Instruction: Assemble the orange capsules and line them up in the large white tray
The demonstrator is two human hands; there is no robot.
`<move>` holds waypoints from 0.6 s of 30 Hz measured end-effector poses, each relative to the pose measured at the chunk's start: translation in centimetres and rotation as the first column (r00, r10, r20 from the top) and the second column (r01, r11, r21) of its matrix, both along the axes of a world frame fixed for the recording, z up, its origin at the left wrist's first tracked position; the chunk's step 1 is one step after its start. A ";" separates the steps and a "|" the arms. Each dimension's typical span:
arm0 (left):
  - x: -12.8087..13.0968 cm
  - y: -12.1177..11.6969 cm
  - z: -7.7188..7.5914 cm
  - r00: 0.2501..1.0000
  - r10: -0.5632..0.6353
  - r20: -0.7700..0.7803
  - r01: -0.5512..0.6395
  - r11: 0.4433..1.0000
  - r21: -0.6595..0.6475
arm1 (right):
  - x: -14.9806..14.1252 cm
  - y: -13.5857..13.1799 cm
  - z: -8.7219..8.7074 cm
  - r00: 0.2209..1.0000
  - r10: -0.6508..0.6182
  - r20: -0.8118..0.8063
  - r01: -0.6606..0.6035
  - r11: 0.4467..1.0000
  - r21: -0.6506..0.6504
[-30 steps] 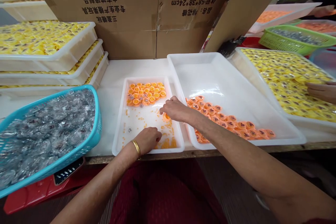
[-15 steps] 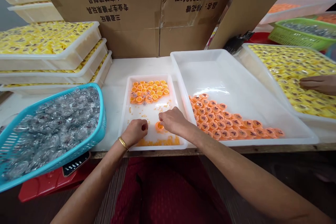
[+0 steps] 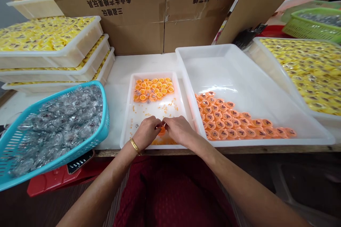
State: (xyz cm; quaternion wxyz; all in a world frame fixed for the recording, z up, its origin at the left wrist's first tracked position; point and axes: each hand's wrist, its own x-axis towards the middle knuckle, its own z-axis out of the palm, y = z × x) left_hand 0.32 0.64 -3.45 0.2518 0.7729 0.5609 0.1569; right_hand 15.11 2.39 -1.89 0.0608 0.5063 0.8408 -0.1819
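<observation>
My left hand (image 3: 147,132), with a gold bracelet (image 3: 135,146) at the wrist, and my right hand (image 3: 180,129) meet fingertip to fingertip over the small white tray (image 3: 125,122). Both are closed in a pinch; whatever lies between the fingers is hidden. Just below the fingertips sits an orange cup (image 3: 162,132), partly covered by them. Several orange cups filled with yellow bits (image 3: 153,88) cluster at the tray's far end. Loose yellow bits (image 3: 167,142) lie along its near edge, partly behind my hands.
To the right, a larger white tray (image 3: 213,62) holds rows of orange cups with printed clear tops (image 3: 226,124). A blue basket (image 3: 105,120) of clear wrapped pieces stands left. Stacked trays of yellow packs (image 3: 53,33), a cardboard box (image 3: 141,39) and another yellow-filled tray (image 3: 306,74) surround the table.
My left hand drew back left, then came right to meet my right hand over the orange cup. Another person's hand at the right has left the yellow tray. The view shifted slightly.
</observation>
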 end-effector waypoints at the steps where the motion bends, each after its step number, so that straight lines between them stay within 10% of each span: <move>1: -0.1 -0.1 0.0 1.000 -0.021 0.010 0.021 1.000 -0.006 | 0.1 -0.1 -0.1 1.000 0.012 -0.013 -0.012 1.000 0.011; 18: -5.0 -4.0 0.6 0.961 0.277 0.014 -0.277 0.958 0.067 | 0.7 -0.4 -2.3 0.962 0.140 -0.233 -0.117 0.987 0.111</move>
